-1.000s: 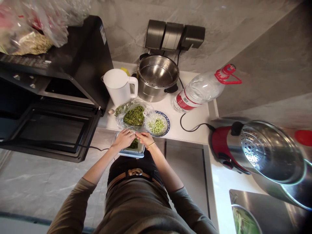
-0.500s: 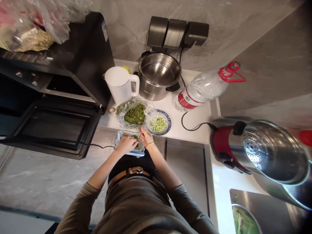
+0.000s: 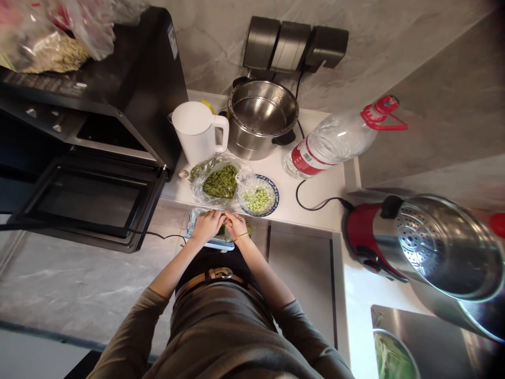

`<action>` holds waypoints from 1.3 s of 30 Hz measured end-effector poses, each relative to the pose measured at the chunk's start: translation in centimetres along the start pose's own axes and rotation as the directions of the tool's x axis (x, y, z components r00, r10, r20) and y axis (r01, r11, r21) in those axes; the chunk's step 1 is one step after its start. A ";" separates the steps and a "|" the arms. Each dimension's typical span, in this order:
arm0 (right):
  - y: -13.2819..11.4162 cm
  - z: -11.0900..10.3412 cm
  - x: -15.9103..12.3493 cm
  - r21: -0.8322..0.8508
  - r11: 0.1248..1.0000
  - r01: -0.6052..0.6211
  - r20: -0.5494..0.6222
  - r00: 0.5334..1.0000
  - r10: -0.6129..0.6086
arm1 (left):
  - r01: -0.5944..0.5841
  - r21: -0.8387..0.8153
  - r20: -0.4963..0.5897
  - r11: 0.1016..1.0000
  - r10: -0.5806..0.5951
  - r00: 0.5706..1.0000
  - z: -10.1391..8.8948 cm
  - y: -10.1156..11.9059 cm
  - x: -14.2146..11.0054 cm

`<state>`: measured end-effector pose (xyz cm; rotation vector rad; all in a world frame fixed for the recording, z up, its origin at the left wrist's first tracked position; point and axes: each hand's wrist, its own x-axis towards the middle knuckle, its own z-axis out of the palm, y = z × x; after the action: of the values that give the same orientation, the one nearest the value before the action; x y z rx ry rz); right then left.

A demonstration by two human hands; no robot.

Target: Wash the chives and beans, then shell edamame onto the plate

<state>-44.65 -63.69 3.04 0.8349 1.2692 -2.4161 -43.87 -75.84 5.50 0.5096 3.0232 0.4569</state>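
Observation:
My left hand (image 3: 208, 226) and my right hand (image 3: 236, 225) meet at the fingertips just off the counter's front edge, pinching a small green edamame pod that the fingers mostly hide. Below them is a light-blue bin (image 3: 222, 245) with green pod shells in it, partly covered by my hands. Just beyond, a clear plastic bag lies open with edamame pods (image 3: 220, 182) inside. Beside it on the right sits a blue-rimmed plate (image 3: 276, 193) holding shelled green beans (image 3: 258, 200); the bag's edge overlaps the plate.
Behind the bag stand a white pitcher (image 3: 193, 131) and a steel pot (image 3: 262, 113). A large water bottle (image 3: 331, 145) leans in view at the right. An oven door (image 3: 87, 200) hangs open on the left. A red-and-steel appliance (image 3: 366, 231) stands right.
My left hand has risen from over the bin to meet my right hand's fingertips. The view has shifted slightly.

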 end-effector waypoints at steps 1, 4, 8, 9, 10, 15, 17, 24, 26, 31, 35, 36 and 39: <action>0.0 0.2 -0.1 0.005 1.000 0.017 -0.013 1.000 -0.017 | -0.006 0.026 -0.002 1.000 0.006 1.000 -0.1 0.2 0.1; 0.3 0.7 -0.3 0.004 0.996 0.086 -0.079 0.993 -0.086 | 0.001 0.027 -0.004 1.000 -0.001 1.000 0.2 0.7 0.2; 0.7 1.6 -0.3 0.029 0.985 0.170 -0.157 0.974 -0.163 | 0.041 -0.060 0.001 0.997 -0.041 0.999 0.7 0.9 0.5; 0.6 1.8 -0.3 0.042 0.983 0.181 -0.168 0.971 -0.171 | 0.062 -0.087 -0.002 0.994 -0.062 0.998 0.8 1.0 0.6; 0.5 2.1 -0.2 0.051 0.981 0.188 -0.174 0.969 -0.177 | 0.086 -0.117 -0.009 0.989 -0.088 0.996 0.8 1.0 0.8; -1.0 3.0 -0.3 0.021 0.973 0.229 -0.145 0.964 -0.223 | 0.154 -0.337 -0.097 0.929 -0.197 0.975 0.6 1.8 1.7; -1.5 3.3 -0.3 -0.021 0.964 0.264 -0.133 0.955 -0.264 | 0.157 -0.458 -0.130 0.875 -0.240 0.962 0.4 2.4 2.1; -2.1 3.4 1.2 -0.106 0.926 0.362 -0.120 0.920 -0.373 | 0.234 -0.746 -0.101 0.624 -0.453 0.886 0.4 3.6 4.2; -2.3 3.4 2.2 -0.119 0.909 0.400 -0.130 0.901 -0.414 | 0.252 -0.824 -0.043 0.508 -0.500 0.865 0.7 3.5 5.3; -2.9 3.5 4.2 -0.184 0.875 0.448 -0.166 0.863 -0.477 | 0.371 -0.928 0.333 -0.019 -0.489 0.807 1.0 3.2 7.6; -3.1 3.4 5.1 -0.262 0.865 0.428 -0.159 0.865 -0.476 | 0.390 -0.890 0.454 -0.235 -0.395 0.799 1.0 3.2 8.4; -3.1 3.3 5.2 -0.267 0.864 0.426 -0.153 0.867 -0.475 | 0.384 -0.897 0.441 -0.219 -0.395 0.806 1.0 3.0 8.5; -3.4 3.2 5.6 -0.215 0.890 0.402 -0.124 0.893 -0.433 | 0.325 -0.943 0.260 0.070 -0.455 0.852 1.1 2.2 8.4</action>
<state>-51.90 -64.26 3.30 0.7904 1.8790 -2.5271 -51.06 -70.81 5.11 -0.4746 1.9540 2.1263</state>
